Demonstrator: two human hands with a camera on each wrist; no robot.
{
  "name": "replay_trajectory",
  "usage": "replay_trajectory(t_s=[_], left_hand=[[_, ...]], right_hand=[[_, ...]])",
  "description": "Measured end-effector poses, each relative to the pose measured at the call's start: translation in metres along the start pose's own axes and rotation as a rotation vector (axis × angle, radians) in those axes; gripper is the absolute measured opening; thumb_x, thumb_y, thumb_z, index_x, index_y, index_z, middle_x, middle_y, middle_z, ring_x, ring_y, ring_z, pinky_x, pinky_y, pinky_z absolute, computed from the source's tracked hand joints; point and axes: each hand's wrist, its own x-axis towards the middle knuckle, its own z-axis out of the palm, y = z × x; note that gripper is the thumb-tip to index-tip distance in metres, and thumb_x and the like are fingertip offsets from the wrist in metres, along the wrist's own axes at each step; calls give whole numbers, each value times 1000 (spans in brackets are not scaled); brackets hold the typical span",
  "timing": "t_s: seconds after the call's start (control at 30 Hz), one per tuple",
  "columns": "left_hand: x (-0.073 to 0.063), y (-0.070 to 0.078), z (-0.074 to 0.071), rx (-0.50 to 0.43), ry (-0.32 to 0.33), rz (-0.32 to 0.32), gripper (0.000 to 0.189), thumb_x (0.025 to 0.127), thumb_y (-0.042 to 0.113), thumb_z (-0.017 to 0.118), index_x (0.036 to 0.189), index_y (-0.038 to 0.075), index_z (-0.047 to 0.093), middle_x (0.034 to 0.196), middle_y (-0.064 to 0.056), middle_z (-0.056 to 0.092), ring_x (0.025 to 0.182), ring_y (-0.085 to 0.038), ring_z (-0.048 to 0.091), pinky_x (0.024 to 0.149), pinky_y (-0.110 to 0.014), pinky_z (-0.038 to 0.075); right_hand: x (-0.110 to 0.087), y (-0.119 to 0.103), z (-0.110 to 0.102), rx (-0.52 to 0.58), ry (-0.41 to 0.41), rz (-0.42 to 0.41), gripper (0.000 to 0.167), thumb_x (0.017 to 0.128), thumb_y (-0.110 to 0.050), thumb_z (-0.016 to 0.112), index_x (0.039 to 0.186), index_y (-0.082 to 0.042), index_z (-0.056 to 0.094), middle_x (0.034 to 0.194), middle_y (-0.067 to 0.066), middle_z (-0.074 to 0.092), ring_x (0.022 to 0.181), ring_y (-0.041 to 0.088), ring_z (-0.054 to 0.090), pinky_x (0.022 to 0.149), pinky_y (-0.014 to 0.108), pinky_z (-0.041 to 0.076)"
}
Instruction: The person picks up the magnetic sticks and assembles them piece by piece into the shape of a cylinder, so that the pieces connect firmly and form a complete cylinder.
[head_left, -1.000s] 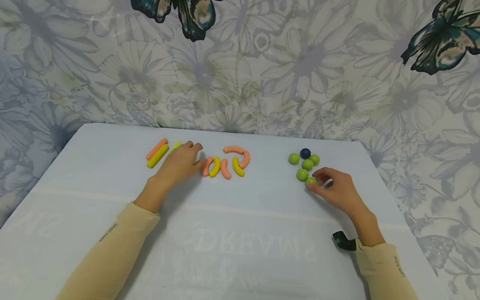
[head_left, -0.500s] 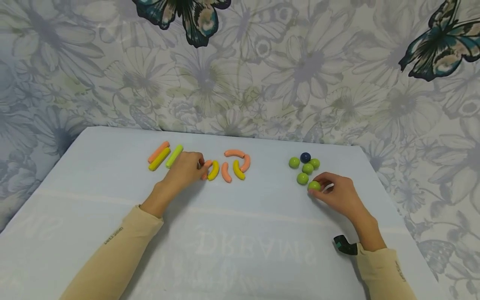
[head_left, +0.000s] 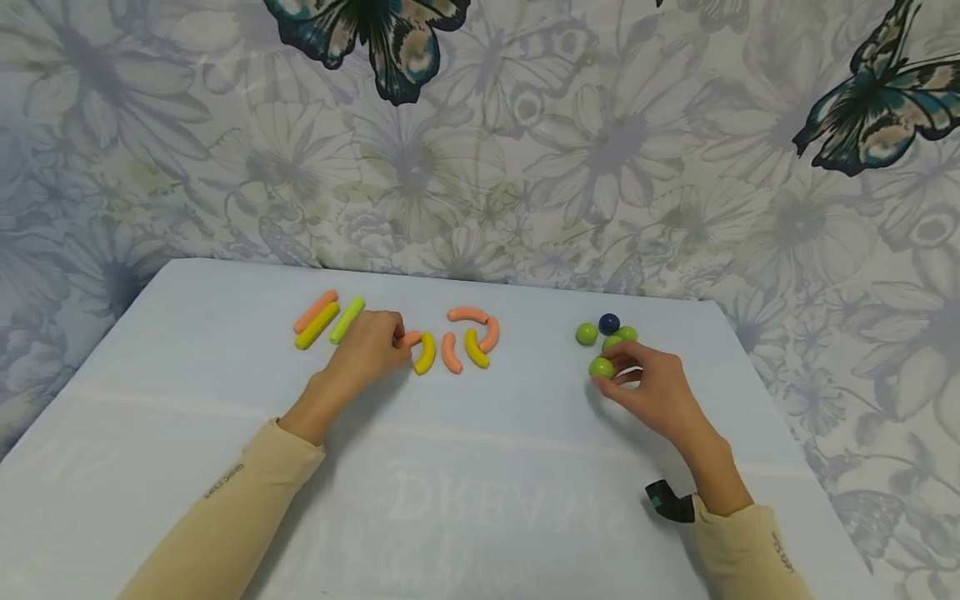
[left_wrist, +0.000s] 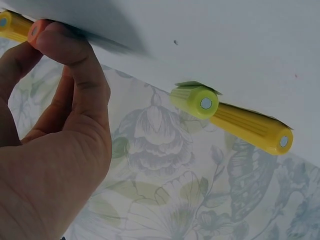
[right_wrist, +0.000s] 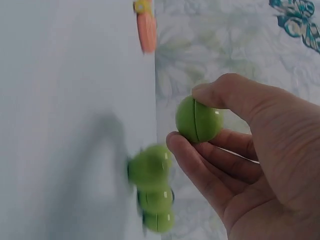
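Note:
My left hand pinches a short orange curved magnetic rod between thumb and fingertips; its round end shows a silver disc. Right beside it lies a yellow curved rod. With thumb and fingers, my right hand grips a glossy green ball that has a seam round its middle. In the right wrist view this ball is held apart from the white surface, its shadow falling there. Behind the right hand are several more green balls and a dark blue ball, partly covered by the fingers.
Straight rods lie at the left: orange, yellow and light green. More curved orange rods and a curved yellow rod are mid-table. The white table meets a flowered wall at its back edge.
My left hand has closed its fingers on the orange curved rod, which now sits at a changed angle beside the yellow one. My right hand has lifted its green ball and moved left with it.

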Motion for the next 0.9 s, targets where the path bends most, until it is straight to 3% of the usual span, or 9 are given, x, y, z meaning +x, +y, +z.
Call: replay_trajectory(t_s=[0.27, 0.43, 0.67, 0.77, 0.9], left_hand=[[-3, -3, -1, -1, 2, -16, 13, 86, 4, 77, 82, 1, 65, 77, -10, 63, 70, -25, 57, 64, -34, 46], [-3, -4, -5, 19, 31, -1, 14, 86, 5, 76, 81, 2, 64, 75, -10, 62, 69, -26, 57, 64, -35, 46], [-5, -1, -9, 55, 59, -35, 16, 83, 10, 76, 77, 4, 62, 72, -9, 61, 65, -26, 56, 59, -35, 45], [-5, -1, -9, 88, 34, -46, 16, 82, 12, 76, 81, 5, 62, 72, -7, 60, 66, -25, 56, 60, -35, 44], [-4, 0, -6, 146, -6, -10, 13, 84, 13, 74, 93, 6, 67, 68, -2, 56, 67, -23, 54, 59, -34, 41]], right_hand=[[28, -35, 46, 107, -105, -20, 28, 88, -12, 85, 111, -6, 71, 101, 5, 76, 89, 17, 73, 80, 33, 63], [35, -44, 70, 119, -153, -20, 27, 88, -15, 85, 110, -8, 71, 100, 3, 75, 91, 16, 72, 79, 28, 62], [32, -43, 80, 118, -135, -25, 28, 87, -14, 86, 110, -9, 71, 99, 3, 74, 91, 16, 71, 78, 29, 62], [31, -43, 82, 107, -131, -23, 29, 87, -15, 86, 111, -9, 71, 99, 3, 74, 90, 16, 69, 77, 29, 61], [29, -42, 83, 105, -131, -16, 29, 88, -15, 85, 112, -9, 70, 100, 3, 73, 90, 16, 69, 77, 30, 61]])
